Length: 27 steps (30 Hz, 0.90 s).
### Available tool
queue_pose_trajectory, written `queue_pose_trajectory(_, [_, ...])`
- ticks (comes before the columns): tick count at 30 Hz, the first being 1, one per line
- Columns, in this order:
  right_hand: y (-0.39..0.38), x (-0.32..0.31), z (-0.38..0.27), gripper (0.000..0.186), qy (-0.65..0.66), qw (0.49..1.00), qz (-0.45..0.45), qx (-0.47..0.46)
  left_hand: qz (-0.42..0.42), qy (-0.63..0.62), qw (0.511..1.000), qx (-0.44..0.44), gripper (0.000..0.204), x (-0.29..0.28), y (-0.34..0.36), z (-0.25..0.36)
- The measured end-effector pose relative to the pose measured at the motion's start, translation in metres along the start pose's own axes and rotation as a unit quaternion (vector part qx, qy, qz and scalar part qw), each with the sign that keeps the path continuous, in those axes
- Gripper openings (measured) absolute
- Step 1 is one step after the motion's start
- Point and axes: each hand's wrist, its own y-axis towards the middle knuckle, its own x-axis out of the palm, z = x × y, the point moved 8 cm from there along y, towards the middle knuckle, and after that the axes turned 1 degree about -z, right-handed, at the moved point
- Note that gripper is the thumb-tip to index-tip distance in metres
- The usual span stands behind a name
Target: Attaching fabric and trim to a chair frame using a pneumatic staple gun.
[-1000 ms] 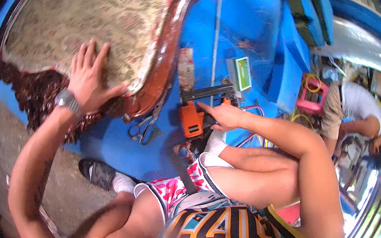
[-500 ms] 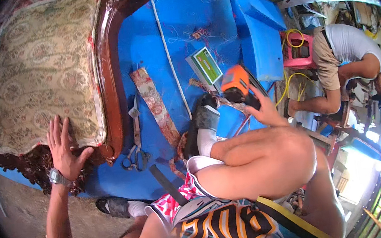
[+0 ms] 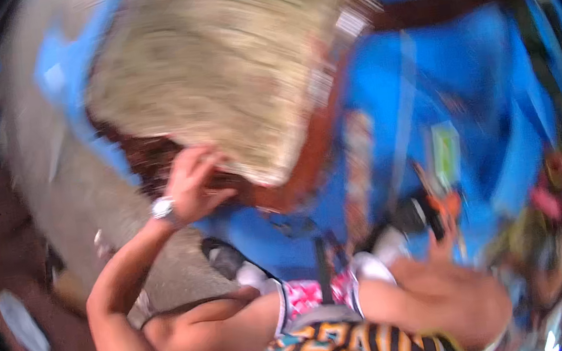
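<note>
My left hand (image 3: 190,184) lies half-open, fingers loosely bent and thumb apart, at the lower edge of the floral upholstered panel (image 3: 213,65), beside its carved wooden frame (image 3: 331,118); whether it presses down, I cannot tell. My right hand (image 3: 443,246) is closed about the orange-and-black staple gun (image 3: 447,206), which stands well to the right of the panel, near my right shoe (image 3: 407,216) and just below the green-and-white box (image 3: 445,153). Blur hides whether a finger is on the trigger. Principal hazards, as I judge them: an accidental squeeze could drive a staple into my foot; a careless swing could knock the box; fingers left at the panel's edge could be struck were the tool brought there; and its hard nose, slipping, could scar the varnished wood.
</note>
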Motion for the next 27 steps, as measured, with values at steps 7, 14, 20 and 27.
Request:
queue_pose_trajectory(7, [-0.056, 0.007, -0.199, 0.044, -0.185, 0.891, -0.407, -0.078, 0.212, 0.050, 0.974, -0.069, 0.027, -0.138, -0.152, -0.164])
queue_pose_trajectory(14, [-0.086, 0.189, -0.440, 0.031, -0.398, 0.738, -0.516, -0.174, 0.152, 0.275, 0.764, -0.563, 0.050, -0.355, -0.416, -0.424])
queue_pose_trajectory(20, [-0.146, 0.385, -0.527, 0.044, -0.382, 0.769, -0.501, -0.108, 0.250, 0.255, 0.733, -0.579, 0.066, -0.409, -0.402, -0.596])
queue_pose_trajectory(27, [-0.058, 0.462, -0.540, 0.068, -0.390, 0.823, -0.394, -0.126, 0.255, 0.388, 0.751, -0.469, 0.081, -0.414, -0.381, -0.851])
